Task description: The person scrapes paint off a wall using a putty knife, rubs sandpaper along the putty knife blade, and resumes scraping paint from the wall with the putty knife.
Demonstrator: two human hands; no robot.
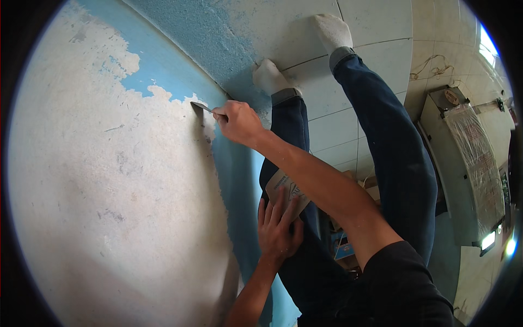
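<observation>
My right hand (239, 122) grips a putty knife (201, 107), its thin metal blade against the wall at the ragged edge of the blue paint (163, 77). A pale, bared plaster surface (122, 163) spreads over most of the wall. Below my right forearm, my left hand (280, 237) holds a sheet of sandpaper (282, 180) against my jeans-clad leg. The sheet's printed brown backing shows, and the fingers lie across it. My forearm and fingers hide part of the sheet.
Blue paint flakes (200, 32) cover the tiled floor (298, 36) along the wall's foot. My socked feet (333, 30) rest on the tiles. To the right stands a large cabinet-like unit (445, 151) with plastic wrap on it. Boxes (343, 247) lie partly hidden under my arm.
</observation>
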